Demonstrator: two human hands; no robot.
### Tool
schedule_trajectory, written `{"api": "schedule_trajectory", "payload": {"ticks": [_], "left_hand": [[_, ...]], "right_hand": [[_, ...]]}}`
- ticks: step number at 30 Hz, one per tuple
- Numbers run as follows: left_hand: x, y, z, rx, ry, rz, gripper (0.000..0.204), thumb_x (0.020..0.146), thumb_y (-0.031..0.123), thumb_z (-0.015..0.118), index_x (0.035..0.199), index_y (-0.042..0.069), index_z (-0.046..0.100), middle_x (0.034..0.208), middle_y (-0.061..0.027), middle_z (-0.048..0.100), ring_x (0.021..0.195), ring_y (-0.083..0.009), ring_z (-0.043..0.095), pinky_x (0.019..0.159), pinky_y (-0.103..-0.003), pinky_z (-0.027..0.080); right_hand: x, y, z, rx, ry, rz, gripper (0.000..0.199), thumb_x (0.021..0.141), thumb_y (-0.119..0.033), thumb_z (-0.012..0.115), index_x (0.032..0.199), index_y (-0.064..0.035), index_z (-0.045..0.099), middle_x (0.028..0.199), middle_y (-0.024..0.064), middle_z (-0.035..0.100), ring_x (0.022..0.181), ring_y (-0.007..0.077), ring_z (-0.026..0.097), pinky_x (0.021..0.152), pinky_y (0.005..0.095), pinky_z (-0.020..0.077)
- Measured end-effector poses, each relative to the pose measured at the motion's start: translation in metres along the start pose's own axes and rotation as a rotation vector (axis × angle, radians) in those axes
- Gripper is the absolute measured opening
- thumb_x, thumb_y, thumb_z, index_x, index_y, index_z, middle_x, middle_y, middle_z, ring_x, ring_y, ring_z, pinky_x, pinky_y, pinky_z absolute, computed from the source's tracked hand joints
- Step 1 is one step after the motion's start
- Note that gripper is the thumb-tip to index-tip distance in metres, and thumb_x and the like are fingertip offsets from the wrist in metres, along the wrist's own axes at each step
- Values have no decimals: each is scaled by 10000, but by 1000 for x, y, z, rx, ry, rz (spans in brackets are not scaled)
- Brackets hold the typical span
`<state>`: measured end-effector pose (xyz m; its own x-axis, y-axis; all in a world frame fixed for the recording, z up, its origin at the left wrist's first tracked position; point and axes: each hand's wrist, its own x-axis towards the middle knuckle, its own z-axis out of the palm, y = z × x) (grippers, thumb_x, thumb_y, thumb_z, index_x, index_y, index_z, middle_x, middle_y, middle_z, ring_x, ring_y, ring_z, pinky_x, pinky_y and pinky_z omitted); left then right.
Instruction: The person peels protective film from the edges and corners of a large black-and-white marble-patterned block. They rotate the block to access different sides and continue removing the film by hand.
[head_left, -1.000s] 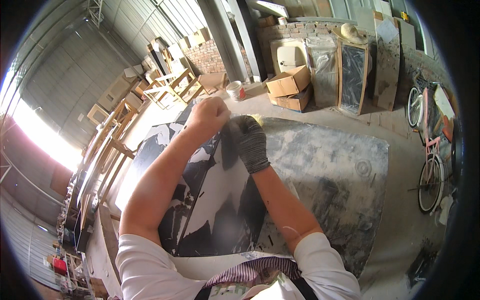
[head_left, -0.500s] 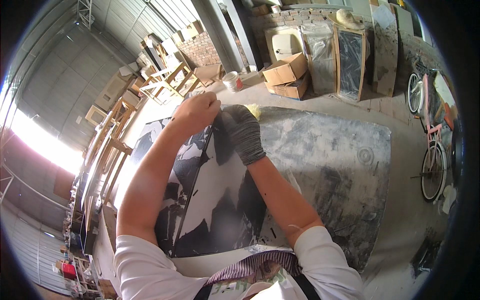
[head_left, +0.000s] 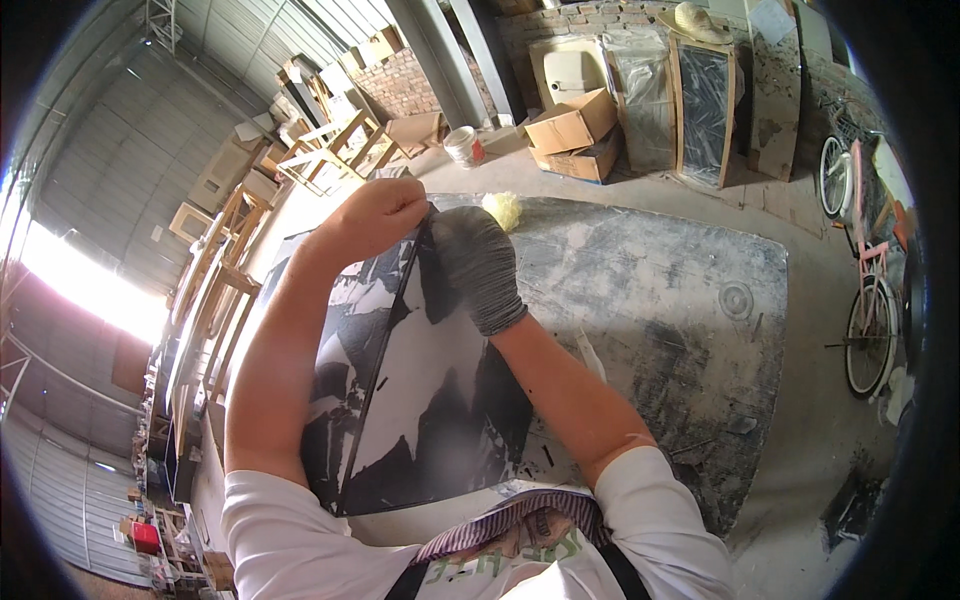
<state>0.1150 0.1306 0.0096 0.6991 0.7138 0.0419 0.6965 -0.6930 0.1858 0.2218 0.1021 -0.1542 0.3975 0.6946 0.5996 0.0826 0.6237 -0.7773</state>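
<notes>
A flat panel with a black-and-white patchy surface (head_left: 428, 365) lies in front of me, split lengthwise by a thin dark raised edge (head_left: 372, 385). At the far end of that edge my bare left hand (head_left: 385, 215) is closed in a fist; what it grips is hidden. Just to its right, my right hand (head_left: 478, 268), in a grey knit glove, bends over the panel with its fingers curled toward the same edge. The back of the glove hides what those fingers hold. A pale yellow fluffy clump (head_left: 502, 210) sits beyond the gloved hand.
Under the panel is a worn, grey-stained tabletop (head_left: 690, 300). Beyond it stand a bucket (head_left: 463, 147), cardboard boxes (head_left: 573, 135) and a framed panel (head_left: 703, 115). A pink bicycle (head_left: 868, 265) is at right, wooden frames (head_left: 215, 285) at left.
Both hands have shifted slightly left along the far end of the panel. The yellow clump shows more fully beside the glove. My view has tilted a little.
</notes>
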Motion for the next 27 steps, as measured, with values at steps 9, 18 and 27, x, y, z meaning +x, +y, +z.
{"api": "schedule_trajectory", "payload": {"ticks": [9,18,27], "left_hand": [[-16,7,1,38,-17,13,235,986,196,580,887,-16,569,741,-62,472,715,-153,470,668,-343,432],[-28,18,3,82,25,15,235,948,207,521,859,-9,550,796,-189,549,775,-352,558,749,-430,469],[-8,-4,12,127,105,63,237,948,224,519,885,3,575,863,-207,588,839,-396,586,775,-465,474]], "right_hand": [[-15,-12,-2,95,-22,90,138,952,-157,663,973,-20,665,911,139,662,846,303,635,780,381,504],[-22,-27,-3,132,35,81,126,928,-124,687,955,-1,682,881,140,676,787,245,655,743,354,528],[-3,-2,8,-8,-3,70,176,940,-200,624,900,-29,632,850,150,640,809,332,627,743,412,517]]}}
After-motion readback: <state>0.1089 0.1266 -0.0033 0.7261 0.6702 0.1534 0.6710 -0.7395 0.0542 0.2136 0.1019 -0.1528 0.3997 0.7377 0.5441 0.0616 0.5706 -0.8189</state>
